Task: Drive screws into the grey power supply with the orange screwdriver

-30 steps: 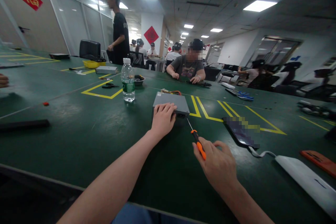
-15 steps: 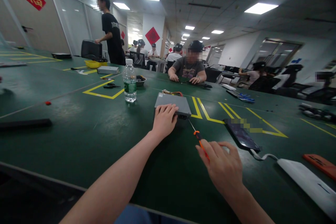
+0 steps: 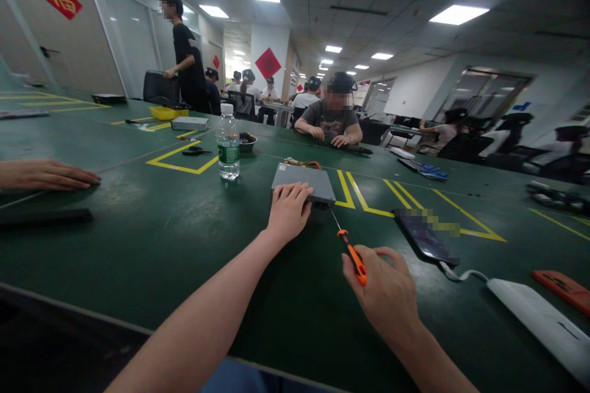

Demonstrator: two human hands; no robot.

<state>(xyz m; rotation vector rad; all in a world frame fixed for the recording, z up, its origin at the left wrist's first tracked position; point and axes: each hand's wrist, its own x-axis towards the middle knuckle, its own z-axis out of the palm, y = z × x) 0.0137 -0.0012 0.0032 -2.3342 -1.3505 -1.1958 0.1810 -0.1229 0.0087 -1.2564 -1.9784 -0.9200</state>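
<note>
A grey metal computer power supply (image 3: 310,179) sits on the green table, its bundle of coloured wires (image 3: 302,163) at the far side. My left hand (image 3: 288,214) holds it, fingers over the top and the near edge. In my right hand (image 3: 387,285) is a screwdriver (image 3: 353,256) with an orange and black handle, gripped at its rear end. Its thin shaft points up and left, the tip at the lower right corner of the power supply. Whether the tip sits in a screw is too small to tell.
A water bottle (image 3: 228,144) stands left of the power supply, near a metal bowl (image 3: 247,142). To the right lie a phone (image 3: 424,236), a white power bank (image 3: 539,319) and an orange phone (image 3: 563,290). Another person's hand (image 3: 48,175) rests at the left, beyond a black bar (image 3: 46,218).
My right hand has shifted slightly left and the screwdriver handle has swung, with more of it showing. My left hand stays put. Another person's hand has come in at the left.
</note>
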